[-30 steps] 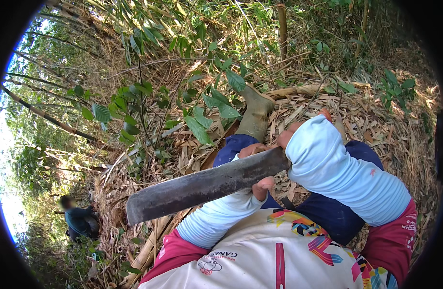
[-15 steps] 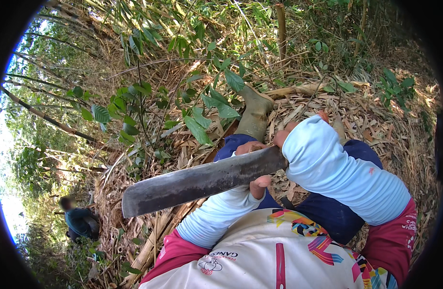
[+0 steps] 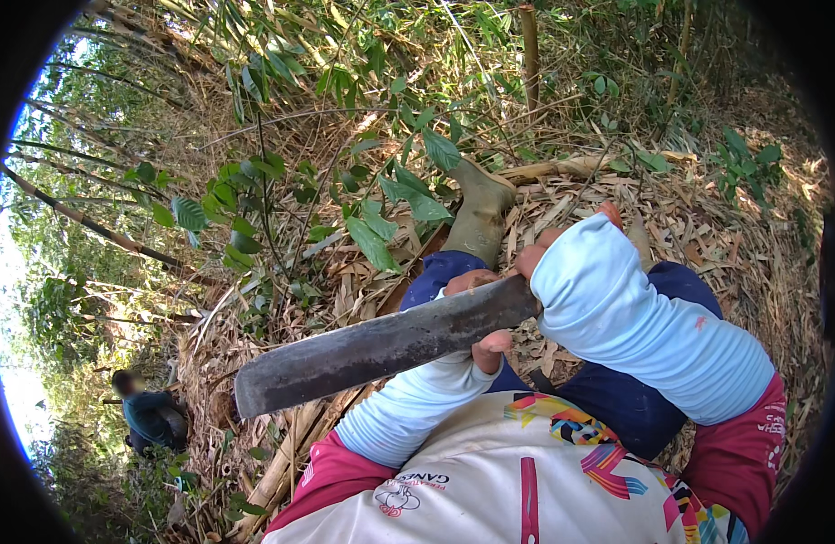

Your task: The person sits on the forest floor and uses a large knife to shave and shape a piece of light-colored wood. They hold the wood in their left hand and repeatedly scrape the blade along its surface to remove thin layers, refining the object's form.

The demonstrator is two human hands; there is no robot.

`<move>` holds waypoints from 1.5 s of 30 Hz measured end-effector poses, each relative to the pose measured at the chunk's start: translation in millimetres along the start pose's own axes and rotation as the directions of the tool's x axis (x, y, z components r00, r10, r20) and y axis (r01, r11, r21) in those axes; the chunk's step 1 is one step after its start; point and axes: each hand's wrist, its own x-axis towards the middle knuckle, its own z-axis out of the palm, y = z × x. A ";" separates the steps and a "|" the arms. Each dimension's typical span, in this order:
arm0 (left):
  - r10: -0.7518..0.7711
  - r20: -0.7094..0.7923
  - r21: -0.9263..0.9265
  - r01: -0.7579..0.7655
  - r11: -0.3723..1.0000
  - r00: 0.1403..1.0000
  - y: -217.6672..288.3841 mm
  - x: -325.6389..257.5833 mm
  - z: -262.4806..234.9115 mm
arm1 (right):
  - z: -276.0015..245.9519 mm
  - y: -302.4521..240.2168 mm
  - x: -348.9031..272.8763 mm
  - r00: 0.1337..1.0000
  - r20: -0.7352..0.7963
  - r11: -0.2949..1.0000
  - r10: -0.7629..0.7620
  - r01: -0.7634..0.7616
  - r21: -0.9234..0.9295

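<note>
1. A machete (image 3: 381,349) is held across the body, nearly level, tip low at the person's left, blade flat to the camera. Judged: carried crosswise so the edge stays off the legs.
2. The handle end is covered by the right hand (image 3: 562,249), mostly hidden under a pale blue sleeve (image 3: 653,317); only fingertips (image 3: 610,214) show past the cuff. The fingers appear curled round the handle, but the wrap itself cannot be seen.
3. The left hand (image 3: 483,313) sits at the blade's base, just beside the right hand. Its knuckles show above the spine and a thumb tip below the edge, so the blade is pinched between them. Judged: a steadying grip, not a swinging one.
4. A green rubber boot (image 3: 479,213) is planted upslope in dry leaf litter (image 3: 708,218), knee bent, dark blue trousers (image 3: 671,299) under the right forearm. Judged: a braced stance on a slope.
5. Leafy green shoots (image 3: 381,218) stand just ahead of the boot, well apart from the blade tip. Bamboo stems (image 3: 91,227) lean across at the left.
6. Another person (image 3: 150,417) crouches downslope at lower left, well apart from the blade.
7. Containers: none in view; no bag, basket or sheath can be made out.
</note>
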 end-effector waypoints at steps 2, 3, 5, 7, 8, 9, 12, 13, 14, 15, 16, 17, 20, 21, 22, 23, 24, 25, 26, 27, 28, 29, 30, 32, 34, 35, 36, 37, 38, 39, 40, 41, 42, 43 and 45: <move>-0.016 0.137 0.077 0.005 0.997 0.990 14.8 4.1 -4.1 | -2.0 -1.1 -1.0 1.000 0.008 1.000 0.001 -0.001 -0.018; -0.004 0.132 0.055 -0.003 0.998 0.991 12.1 3.5 -3.4 | -2.6 -0.4 -0.1 1.000 0.013 1.000 0.002 -0.002 -0.024; 0.018 0.124 0.012 -0.020 1.000 0.992 3.8 2.1 -0.9 | -2.8 -0.4 0.6 1.000 0.015 0.999 0.002 -0.001 -0.034; 0.066 0.155 0.086 -0.080 0.993 0.986 7.1 5.9 -4.5 | -0.9 -0.3 1.7 1.000 -0.026 1.000 0.000 0.000 -0.006; 0.091 0.173 0.121 -0.113 0.986 0.981 8.6 7.2 -5.5 | 1.7 0.2 1.3 0.998 -0.058 1.000 0.007 -0.005 0.023; 0.070 0.156 0.091 -0.085 0.992 0.985 7.4 5.9 -4.9 | 6.6 1.3 1.1 0.996 -0.091 0.999 0.015 -0.010 0.051; 0.044 0.106 0.020 -0.046 0.999 0.993 2.6 1.5 -0.1 | 28.8 8.2 3.2 0.979 -0.202 0.947 0.007 0.058 0.316; 0.062 0.089 0.011 -0.064 0.998 0.994 1.9 1.9 2.2 | 30.2 8.8 2.3 0.979 -0.201 0.952 0.008 0.054 0.300; 0.077 0.069 0.006 -0.078 0.997 0.995 1.3 1.7 2.9 | 10.8 1.1 1.1 0.990 -0.141 0.991 0.007 0.012 0.131; -0.039 0.057 -0.081 0.044 0.996 0.998 3.2 -0.9 1.7 | 0.4 -2.7 0.9 0.997 -0.081 0.999 0.016 -0.020 -0.045; -0.156 0.054 -0.169 0.163 0.972 0.986 7.4 -5.3 -0.2 | 8.5 0.7 3.7 0.992 -0.128 1.000 0.008 -0.005 0.023; -0.231 0.060 -0.208 0.238 0.949 0.971 9.7 -5.4 -0.2 | 18.3 4.5 7.1 0.984 -0.177 0.996 0.009 0.006 0.088; -0.353 0.051 -0.227 0.355 0.907 0.934 11.6 -4.9 0.1 | 26.5 7.7 5.9 0.941 -0.339 0.999 -0.018 0.034 0.042; -0.364 0.039 -0.221 0.363 0.905 0.931 9.8 -5.4 -0.2 | 23.4 5.8 5.4 0.919 -0.392 0.999 -0.041 0.039 -0.013; -0.348 0.024 -0.222 0.344 0.912 0.937 1.5 -8.5 -0.7 | 16.7 3.0 5.5 0.936 -0.351 0.999 -0.036 0.029 -0.026; -0.307 0.006 -0.222 0.301 0.928 0.952 -2.1 -9.2 0.4 | 7.5 -0.6 6.0 0.950 -0.310 0.999 -0.032 0.020 -0.040; -0.265 -0.013 -0.220 0.256 0.941 0.964 -5.8 -9.8 1.5 | 2.9 -2.3 6.7 0.963 -0.268 0.998 -0.027 0.012 -0.055; -0.197 -0.035 -0.213 0.185 0.959 0.980 -7.7 -7.3 3.4 | 3.5 -2.1 7.6 0.962 -0.272 0.998 -0.034 0.019 -0.058; -0.156 -0.049 -0.175 0.146 0.974 0.986 -9.2 -6.9 4.1 | 4.7 -1.1 7.9 0.960 -0.278 0.998 -0.038 0.021 -0.062; -0.116 -0.063 -0.136 0.107 0.985 0.991 -10.9 -6.4 4.8 | 5.7 -0.6 8.4 0.958 -0.284 0.998 -0.042 0.024 -0.065; -0.105 -0.072 -0.066 0.100 0.993 0.992 -13.0 -7.9 4.4 | 6.6 -0.6 9.1 0.961 -0.275 0.998 -0.038 0.021 -0.064; -0.134 -0.073 -0.080 0.128 0.989 0.988 -13.1 -8.6 4.1 | 7.1 -0.9 9.6 0.963 -0.268 0.998 -0.034 0.018 -0.063; -0.162 -0.075 -0.095 0.155 0.983 0.984 -13.3 -9.2 3.7 | 6.9 -1.1 9.9 0.965 -0.260 0.998 -0.031 0.015 -0.062; -0.259 -0.034 -0.246 0.243 0.938 0.965 -11.6 -9.1 0.9 | 2.6 1.9 13.3 0.979 -0.202 0.998 0.015 -0.004 0.058; -0.278 0.032 -0.299 0.274 0.914 0.960 -8.1 -7.1 -2.6 | 0.5 1.1 14.1 0.989 -0.145 0.994 0.031 -0.015 0.107; -0.244 0.020 -0.256 0.240 0.936 0.970 -8.6 -6.9 -1.6 | 0.3 -1.2 15.0 0.993 -0.118 0.995 0.023 -0.011 0.098; -0.207 0.009 -0.212 0.204 0.956 0.978 -9.1 -6.3 -0.4 | 0.3 -2.3 15.0 0.994 -0.110 0.996 0.017 -0.007 0.090; -0.170 -0.002 -0.168 0.167 0.972 0.985 -9.4 -5.9 1.0 | 0.2 -3.5 14.4 0.995 -0.102 0.997 0.011 -0.003 0.081; -0.150 0.005 -0.174 0.149 0.973 0.989 -8.3 -1.9 1.6 | 0.8 -3.7 12.8 0.994 -0.111 0.997 0.011 -0.003 0.076; -0.144 0.026 -0.161 0.146 0.976 0.989 -5.0 0.3 1.3 | 1.5 -3.8 11.3 0.993 -0.120 0.998 0.010 -0.002 0.070; -0.137 0.049 -0.149 0.143 0.979 0.989 -1.9 2.9 1.0 | 2.5 -3.7 10.1 0.990 -0.139 0.999 0.002 0.004 0.038; -0.145 0.087 -0.116 0.155 0.981 0.986 4.9 4.8 -1.8 | 3.7 -3.6 8.6 0.988 -0.157 1.000 -0.007 0.008 0.008; -0.155 0.126 -0.083 0.166 0.983 0.980 10.0 6.5 -3.3 | 4.6 -3.6 7.5 0.984 -0.175 1.000 -0.016 0.012 -0.023; -0.135 0.136 -0.085 0.147 0.985 0.982 12.4 8.1 -3.0 | 2.5 -4.1 5.8 0.987 -0.159 1.000 -0.009 0.007 -0.015; -0.096 0.150 -0.090 0.111 0.990 0.984 15.7 10.8 -3.7 | -4.0 -6.0 3.3 0.992 -0.127 1.000 -0.002 0.002 0.001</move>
